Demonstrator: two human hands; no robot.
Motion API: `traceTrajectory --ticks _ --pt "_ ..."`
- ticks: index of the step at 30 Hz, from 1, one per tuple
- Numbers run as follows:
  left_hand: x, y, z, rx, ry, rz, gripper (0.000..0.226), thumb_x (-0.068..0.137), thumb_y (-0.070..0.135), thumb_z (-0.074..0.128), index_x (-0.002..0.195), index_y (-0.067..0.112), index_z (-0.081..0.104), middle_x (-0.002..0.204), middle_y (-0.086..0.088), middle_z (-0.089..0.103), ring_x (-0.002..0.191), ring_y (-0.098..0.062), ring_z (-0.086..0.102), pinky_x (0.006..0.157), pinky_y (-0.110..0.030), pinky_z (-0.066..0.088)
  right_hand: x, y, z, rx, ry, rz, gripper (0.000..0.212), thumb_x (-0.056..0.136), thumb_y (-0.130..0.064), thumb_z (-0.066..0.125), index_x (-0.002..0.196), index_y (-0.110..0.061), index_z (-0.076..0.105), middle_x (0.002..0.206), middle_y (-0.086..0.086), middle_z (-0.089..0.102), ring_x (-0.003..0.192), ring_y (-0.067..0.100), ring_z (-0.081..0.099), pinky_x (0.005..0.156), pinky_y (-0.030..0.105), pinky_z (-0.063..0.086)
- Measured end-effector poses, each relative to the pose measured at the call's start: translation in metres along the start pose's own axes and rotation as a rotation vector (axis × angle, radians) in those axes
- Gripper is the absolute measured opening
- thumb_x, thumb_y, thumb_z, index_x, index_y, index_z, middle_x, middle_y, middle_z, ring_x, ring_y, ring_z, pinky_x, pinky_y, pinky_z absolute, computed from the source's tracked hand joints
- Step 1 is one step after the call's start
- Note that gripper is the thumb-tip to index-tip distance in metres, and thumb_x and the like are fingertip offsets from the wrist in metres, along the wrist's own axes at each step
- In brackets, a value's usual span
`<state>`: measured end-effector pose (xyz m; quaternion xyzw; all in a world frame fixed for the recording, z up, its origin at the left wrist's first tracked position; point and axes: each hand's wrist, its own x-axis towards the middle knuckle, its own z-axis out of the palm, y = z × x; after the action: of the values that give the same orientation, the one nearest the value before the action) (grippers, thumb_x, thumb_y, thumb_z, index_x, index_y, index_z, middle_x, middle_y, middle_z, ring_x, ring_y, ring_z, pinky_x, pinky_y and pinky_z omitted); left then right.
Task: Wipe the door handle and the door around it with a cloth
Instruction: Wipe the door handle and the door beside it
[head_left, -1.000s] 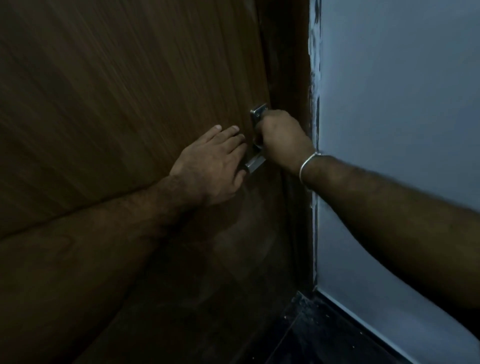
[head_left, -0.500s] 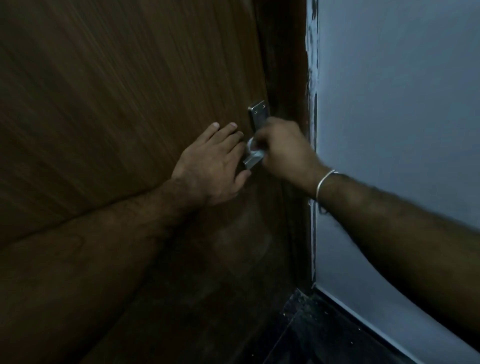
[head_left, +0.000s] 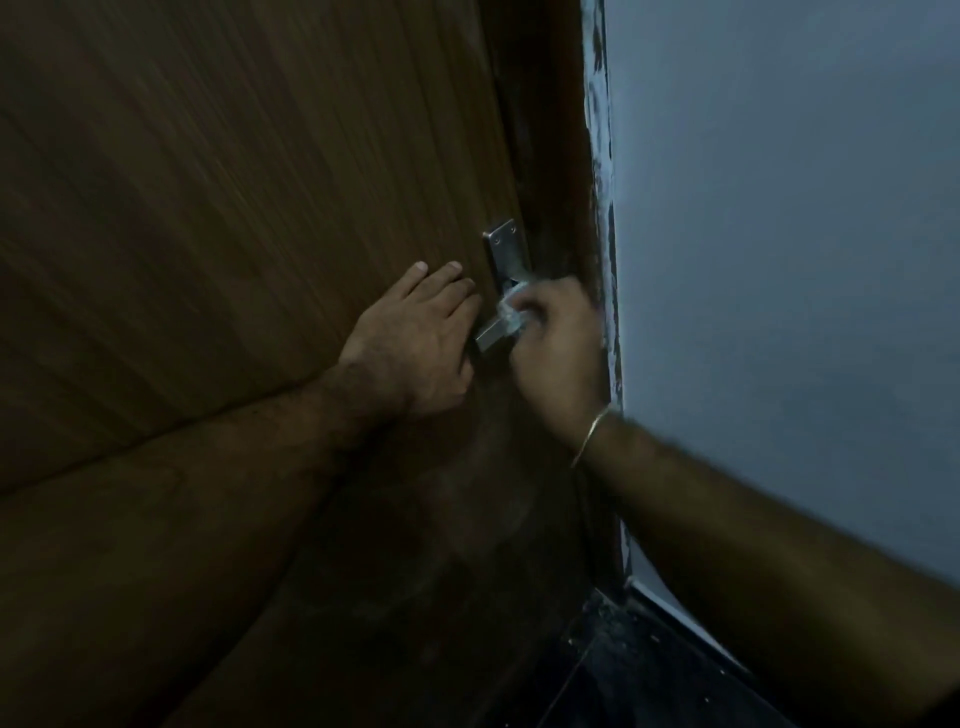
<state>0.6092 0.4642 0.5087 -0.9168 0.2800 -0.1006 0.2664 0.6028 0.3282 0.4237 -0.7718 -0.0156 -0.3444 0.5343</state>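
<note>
Dim wooden door (head_left: 234, 208); right hand (head_left: 558, 353) clenching cloth (head_left: 511, 312) on handle (head_left: 493, 335).

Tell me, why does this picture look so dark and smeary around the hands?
Head view: dim light, so the wooden door is murky; the right hand, rubbing a pale cloth on the metal handle, is motion-blurred; the flat left hand is sharper; the grey wall is brightest.

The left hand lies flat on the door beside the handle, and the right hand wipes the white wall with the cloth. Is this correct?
Not quite: the head view shows the right hand pressing the cloth on the door handle, not the wall. The left hand does lie flat on the door.
</note>
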Motion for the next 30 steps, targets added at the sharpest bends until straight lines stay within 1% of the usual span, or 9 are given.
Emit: traceTrajectory --ticks 2,6,10,12,14,16,20,25,30 --pt "-0.001 -0.001 0.001 0.007 -0.013 -0.004 0.075 0.091 0.049 0.045 0.153 0.018 0.017 0.162 -0.005 0.014 0.150 -0.020 0.001 0.119 -0.041 -0.004 -0.018 0.000 0.006 0.029 -0.090 -0.116 0.023 0.086 0.004 0.058 0.098 -0.014 0.066 0.107 -0.005 0.057 0.096 0.003 0.054 0.086 -0.001 0.039" --pt "0.001 -0.005 0.000 0.015 -0.040 0.024 0.082 0.087 0.049 0.053 0.153 0.019 0.015 0.163 -0.004 0.012 0.149 -0.019 0.000 0.114 -0.036 -0.008 0.017 0.007 -0.002 0.151 0.111 0.168 0.023 0.087 0.005 0.058 0.097 -0.013 0.068 0.112 0.005 0.060 0.095 0.005 0.057 0.075 -0.005 0.039" --pt "-0.003 -0.003 -0.001 0.046 -0.008 0.026 0.078 0.088 0.050 0.042 0.153 0.016 0.015 0.163 -0.006 0.012 0.150 -0.021 0.001 0.118 -0.038 -0.004 -0.038 0.002 0.015 0.173 -0.178 -0.011 0.022 0.087 0.004 0.060 0.097 -0.014 0.069 0.104 -0.004 0.060 0.095 0.001 0.057 0.084 0.005 0.045" --pt "-0.003 -0.003 -0.003 0.074 -0.021 0.036 0.078 0.089 0.049 0.042 0.153 0.016 0.014 0.163 -0.006 0.010 0.150 -0.020 0.000 0.119 -0.039 -0.003 -0.053 0.013 0.017 0.396 -0.130 0.265 0.022 0.086 0.003 0.063 0.095 -0.017 0.070 0.100 -0.006 0.065 0.093 0.006 0.064 0.081 0.016 0.054" --pt "-0.003 -0.005 -0.005 0.090 -0.043 0.034 0.081 0.089 0.047 0.051 0.154 0.017 0.013 0.163 -0.005 0.009 0.150 -0.020 -0.001 0.118 -0.038 -0.004 -0.033 0.026 0.018 0.741 0.073 0.689 0.025 0.086 0.004 0.064 0.097 -0.019 0.068 0.099 -0.003 0.068 0.090 0.012 0.069 0.072 0.019 0.058" --pt "-0.003 -0.007 -0.005 0.105 -0.053 0.053 0.083 0.088 0.047 0.055 0.154 0.018 0.013 0.163 -0.004 0.007 0.149 -0.019 -0.002 0.117 -0.037 -0.006 -0.006 0.029 0.027 0.990 0.150 0.850 0.025 0.086 0.007 0.063 0.105 -0.010 0.066 0.095 0.004 0.069 0.086 0.014 0.069 0.070 0.021 0.058" --pt "-0.004 -0.008 0.001 0.128 -0.035 0.049 0.083 0.088 0.049 0.053 0.153 0.018 0.013 0.163 -0.004 0.007 0.150 -0.020 -0.002 0.118 -0.039 -0.004 0.020 0.026 0.044 1.148 0.210 0.834 0.029 0.088 0.009 0.057 0.116 0.002 0.062 0.090 0.007 0.071 0.085 0.017 0.070 0.077 0.030 0.058" --pt "-0.003 -0.009 0.004 0.149 -0.028 0.059 0.083 0.089 0.051 0.050 0.154 0.018 0.010 0.164 -0.004 0.004 0.149 -0.020 -0.006 0.117 -0.039 -0.007 0.020 0.034 0.044 0.903 0.197 0.713 0.023 0.087 0.004 0.062 0.109 -0.005 0.064 0.089 0.002 0.072 0.075 0.006 0.071 0.062 0.016 0.055" --pt "-0.002 -0.006 0.006 0.177 -0.060 0.047 0.088 0.088 0.053 0.051 0.154 0.017 0.004 0.164 -0.005 -0.002 0.149 -0.022 -0.010 0.122 -0.043 -0.003 0.020 0.023 0.051 0.986 0.205 0.722 0.032 0.078 -0.014 0.079 0.106 -0.011 0.065 0.089 0.002 0.076 0.081 0.010 0.073 0.065 0.020 0.057"
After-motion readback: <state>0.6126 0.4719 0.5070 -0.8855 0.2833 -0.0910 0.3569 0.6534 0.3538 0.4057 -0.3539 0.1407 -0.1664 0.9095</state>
